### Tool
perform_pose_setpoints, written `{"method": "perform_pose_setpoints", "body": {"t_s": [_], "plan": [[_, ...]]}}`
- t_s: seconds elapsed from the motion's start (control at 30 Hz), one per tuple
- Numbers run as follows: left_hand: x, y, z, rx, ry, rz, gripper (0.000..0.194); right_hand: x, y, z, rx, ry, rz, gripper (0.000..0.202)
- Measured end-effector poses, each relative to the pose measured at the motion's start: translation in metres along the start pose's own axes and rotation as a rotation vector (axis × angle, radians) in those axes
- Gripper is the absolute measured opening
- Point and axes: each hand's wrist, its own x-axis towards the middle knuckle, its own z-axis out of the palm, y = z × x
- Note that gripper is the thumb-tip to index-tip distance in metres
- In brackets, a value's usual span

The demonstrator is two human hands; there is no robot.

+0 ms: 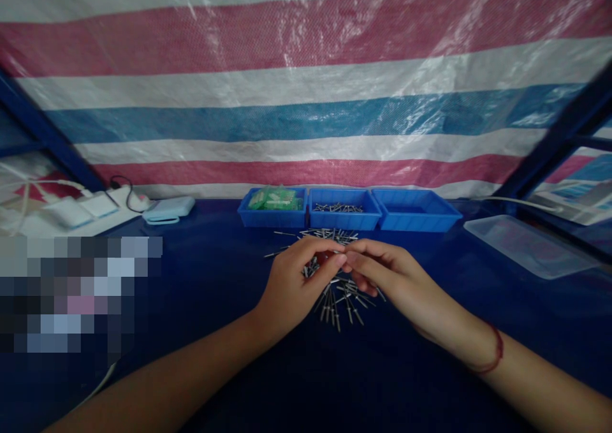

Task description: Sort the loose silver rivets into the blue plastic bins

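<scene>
A pile of thin metal rivets (329,305) lies on the dark blue table (306,382), spread beneath and around both hands. Over its left side is my left hand (299,273), thumb and index finger pinched together at the tips. My right hand (382,267) meets it from the right, its fingertips also closed. The fingertips of both hands touch or nearly touch, and whatever they hold between them is too small to make out. Behind the pile, the middle blue bin (344,221) contains more rivets.
The left blue bin (272,219) holds green plastic packets (275,198); the right blue bin (418,221) stands beside the middle one. A clear plastic lid (530,248) lies right. Power strips (95,210) and a light blue case (168,210) sit left. Striped sheeting hangs behind.
</scene>
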Motion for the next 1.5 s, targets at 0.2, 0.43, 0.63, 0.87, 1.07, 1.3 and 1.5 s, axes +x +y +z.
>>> {"method": "perform_pose_setpoints", "body": {"t_s": [0.2,0.43,0.63,0.87,1.07,1.3,1.5], "plan": [[-0.0015,-0.0004,0.0012,0.0,0.015,-0.023,0.008,-0.0003,0.0026,-0.0005,0.03,0.013,0.009,0.02],[-0.0006,-0.0019,0.0012,0.003,0.021,0.001,0.01,0.0007,0.0055,-0.0006,0.062,0.065,-0.031,0.019],[-0.0006,-0.0032,0.0022,0.012,0.03,0.006,0.011,0.0006,0.0028,0.0,0.14,0.085,-0.091,0.019],[0.0003,-0.0067,0.0022,0.018,0.01,0.005,0.011,-0.0005,0.0013,-0.0014,0.134,0.105,-0.13,0.015],[0.0016,-0.0066,0.0023,0.0,-0.035,0.007,0.009,-0.0025,0.0013,-0.0022,0.07,0.104,-0.148,0.012],[0.0023,-0.0071,0.0023,-0.01,-0.135,0.038,0.013,-0.0051,0.0003,-0.001,-0.034,0.098,-0.207,0.011],[0.0031,-0.0096,0.0014,-0.005,-0.192,0.05,0.016,-0.0062,-0.0004,-0.0046,-0.426,0.147,-0.416,0.007]]}}
